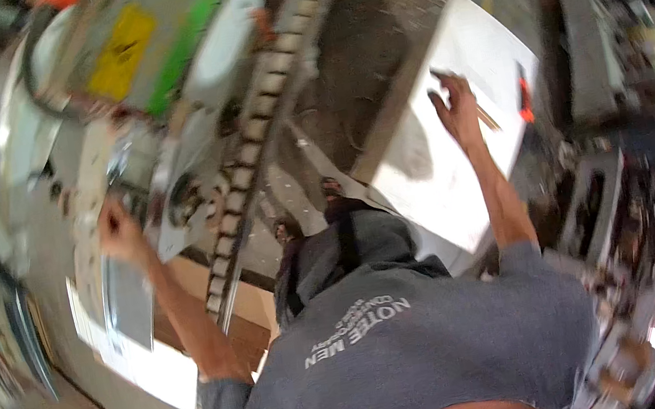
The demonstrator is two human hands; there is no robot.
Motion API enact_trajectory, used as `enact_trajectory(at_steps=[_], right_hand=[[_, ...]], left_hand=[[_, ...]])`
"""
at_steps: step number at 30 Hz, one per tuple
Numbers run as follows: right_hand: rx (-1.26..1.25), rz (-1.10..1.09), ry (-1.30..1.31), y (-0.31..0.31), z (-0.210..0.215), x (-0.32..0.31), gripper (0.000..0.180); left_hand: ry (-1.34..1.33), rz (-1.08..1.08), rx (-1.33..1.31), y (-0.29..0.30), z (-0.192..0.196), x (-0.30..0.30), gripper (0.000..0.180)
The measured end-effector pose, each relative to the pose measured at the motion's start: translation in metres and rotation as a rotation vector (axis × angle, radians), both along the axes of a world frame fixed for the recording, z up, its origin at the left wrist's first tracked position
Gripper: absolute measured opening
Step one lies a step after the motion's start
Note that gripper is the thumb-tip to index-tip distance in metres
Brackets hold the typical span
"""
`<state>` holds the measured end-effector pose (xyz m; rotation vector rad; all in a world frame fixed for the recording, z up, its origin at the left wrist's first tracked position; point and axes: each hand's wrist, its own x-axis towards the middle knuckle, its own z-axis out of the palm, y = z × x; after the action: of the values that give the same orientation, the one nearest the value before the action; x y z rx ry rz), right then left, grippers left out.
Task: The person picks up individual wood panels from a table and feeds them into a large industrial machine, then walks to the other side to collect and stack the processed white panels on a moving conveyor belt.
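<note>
Curling inward, the fingers of the left hand (121, 229) are blurring, so I cannot tell whether they are gripping anything. That forearm is slanting up and outward from the sleeve, and the hand is hanging to the left of a long roller track (253, 131), near a grey panel (129, 300). Meanwhile the right hand (458, 104) is showing an open grip, its thumb and fingers standing apart and pointing away from the body. Its arm is stretching forward over a white board (446, 204), though I cannot tell whether the fingertips are touching it. On the board, a thin brown stick (489, 118) is lying just beside the right wrist, and a red tool (525, 100) is lying by the outer edge.
</note>
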<state>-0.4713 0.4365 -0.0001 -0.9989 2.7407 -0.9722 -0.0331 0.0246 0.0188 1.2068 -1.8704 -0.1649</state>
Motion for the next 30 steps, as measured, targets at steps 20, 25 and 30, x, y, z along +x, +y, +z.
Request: enact_trajectory(at_steps=[20,25,30], right_hand=[[0.162,0.381,0.272,-0.008,0.006,-0.002,0.048],[-0.016,0.987,0.263,-0.185,0.054,0.185,0.064],[-0.054,1.403,0.380,-0.308,0.069,0.319,0.056]], left_hand=[[0.238,0.026,0.329,0.152,-0.007,0.047,0.015],[0.358,0.077,0.266,0.167,-0.010,0.078,0.013],[0.355,0.144,0.226,0.170,0.003,0.118,0.015]])
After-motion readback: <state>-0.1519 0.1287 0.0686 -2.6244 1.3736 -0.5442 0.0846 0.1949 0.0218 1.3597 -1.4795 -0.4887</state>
